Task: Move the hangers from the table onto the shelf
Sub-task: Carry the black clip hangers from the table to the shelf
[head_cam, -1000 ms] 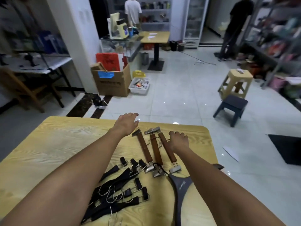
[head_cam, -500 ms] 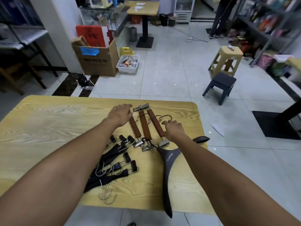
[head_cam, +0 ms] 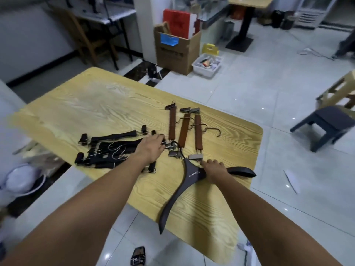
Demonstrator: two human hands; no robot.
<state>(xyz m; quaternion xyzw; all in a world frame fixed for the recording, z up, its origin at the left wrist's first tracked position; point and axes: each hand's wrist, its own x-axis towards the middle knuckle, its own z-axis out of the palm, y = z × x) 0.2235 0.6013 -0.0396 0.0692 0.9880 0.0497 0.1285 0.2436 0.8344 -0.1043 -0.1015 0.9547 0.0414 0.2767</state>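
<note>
On the yellow wooden table (head_cam: 96, 108) lie three brown clip hangers (head_cam: 184, 131) side by side with their hooks to the right. A pile of black clip hangers (head_cam: 107, 148) lies to their left. A dark grey coat hanger (head_cam: 189, 178) lies at the near right, one arm sticking out over the table's near edge. My left hand (head_cam: 151, 149) rests on the right end of the black pile, fingers stretched out toward the brown hangers' near clips. My right hand (head_cam: 213, 169) grips the grey hanger's right arm beside its neck. No shelf is in view.
Beyond the table stand a cardboard box (head_cam: 176, 52) and a white bin (head_cam: 207, 64) on the tiled floor. A dark stool (head_cam: 326, 125) and a beige stool (head_cam: 342, 93) are to the right. A white basin (head_cam: 25, 179) sits at lower left.
Both hands drew back from the brown hangers. The left one came down onto the black pile, the right one onto the grey coat hanger. The view swung left.
</note>
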